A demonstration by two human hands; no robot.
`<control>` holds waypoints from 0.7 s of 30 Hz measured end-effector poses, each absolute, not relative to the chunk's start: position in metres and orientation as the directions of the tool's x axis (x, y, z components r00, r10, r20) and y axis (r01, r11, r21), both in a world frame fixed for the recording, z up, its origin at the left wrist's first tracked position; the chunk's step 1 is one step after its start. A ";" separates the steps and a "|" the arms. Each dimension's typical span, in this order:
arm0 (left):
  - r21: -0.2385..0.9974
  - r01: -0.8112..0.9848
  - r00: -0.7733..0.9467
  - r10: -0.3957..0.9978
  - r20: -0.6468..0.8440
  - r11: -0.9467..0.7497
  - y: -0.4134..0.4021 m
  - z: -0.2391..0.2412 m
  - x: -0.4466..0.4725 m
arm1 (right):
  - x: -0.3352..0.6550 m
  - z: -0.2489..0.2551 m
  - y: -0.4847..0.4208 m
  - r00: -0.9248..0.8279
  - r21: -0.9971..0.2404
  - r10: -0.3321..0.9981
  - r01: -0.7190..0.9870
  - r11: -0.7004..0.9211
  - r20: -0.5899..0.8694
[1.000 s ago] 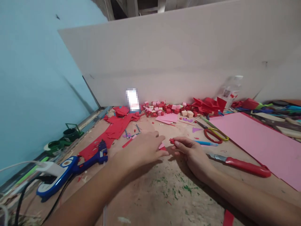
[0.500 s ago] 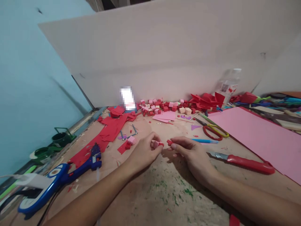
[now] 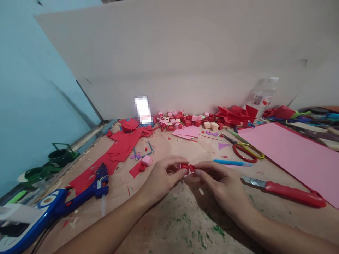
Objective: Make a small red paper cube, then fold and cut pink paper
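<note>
Between the fingertips of my left hand (image 3: 165,174) is a small red and pink folded paper piece (image 3: 183,167), mostly covered by the fingers. My right hand (image 3: 218,176) pinches a smaller red paper piece (image 3: 191,168) between thumb and forefinger. The two pieces sit side by side, close together above the table; whether they touch I cannot tell. Left of my hands, a pink paper cube (image 3: 147,161) and a small red piece (image 3: 142,167) rest by a red paper strip (image 3: 135,170).
A blue glue gun (image 3: 99,185) lies at left near a power strip (image 3: 39,218). At right are a red cutter knife (image 3: 293,193), a blue pen (image 3: 233,163), scissors (image 3: 245,152) and a pink sheet (image 3: 293,151). Paper cubes (image 3: 188,122) and a lit phone (image 3: 143,110) line the back.
My hands have come closer together, bringing the two paper pieces almost against each other. The view has shifted slightly, so the knife and scissors appear farther right.
</note>
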State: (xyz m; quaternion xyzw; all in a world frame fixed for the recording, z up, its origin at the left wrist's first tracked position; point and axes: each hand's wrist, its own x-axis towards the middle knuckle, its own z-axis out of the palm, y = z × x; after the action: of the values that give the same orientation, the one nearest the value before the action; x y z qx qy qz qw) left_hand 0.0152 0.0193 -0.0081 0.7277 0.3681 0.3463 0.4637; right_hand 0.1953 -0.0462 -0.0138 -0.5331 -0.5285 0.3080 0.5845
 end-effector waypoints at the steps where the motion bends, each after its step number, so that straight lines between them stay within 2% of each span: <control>1: 0.946 0.187 0.490 0.860 0.143 -0.263 0.019 -0.008 0.015 | 0.195 -0.014 -0.046 0.257 -0.950 0.923 0.206 0.236 0.286; 5: 0.980 0.100 0.487 0.867 0.100 -0.169 0.017 -0.009 0.016 | 0.195 -0.015 -0.045 0.270 -0.954 0.924 0.202 0.221 0.271; 10: 0.982 0.125 0.485 0.872 0.063 -0.141 0.016 -0.009 0.016 | 0.195 -0.015 -0.046 0.293 -0.956 0.922 0.224 0.190 0.252; 12: 0.946 0.230 0.493 0.865 0.090 -0.230 0.016 -0.008 0.015 | 0.194 -0.016 -0.046 0.298 -0.962 0.926 0.212 0.175 0.234; 15: 0.809 0.404 0.540 0.825 0.166 -0.427 0.017 -0.005 0.013 | 0.194 -0.018 -0.045 0.307 -0.973 0.929 0.166 0.161 0.206; 21: 0.687 0.388 0.650 0.711 0.268 -0.614 0.026 -0.002 0.003 | 0.195 -0.021 -0.044 0.304 -0.969 0.925 0.166 0.182 0.226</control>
State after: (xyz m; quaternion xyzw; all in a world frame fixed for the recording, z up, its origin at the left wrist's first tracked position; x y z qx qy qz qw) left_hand 0.0026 0.0263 -0.0016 0.8573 0.3206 0.2685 0.3003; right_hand 0.1954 -0.0444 -0.0207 -0.5523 -0.4939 0.3225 0.5891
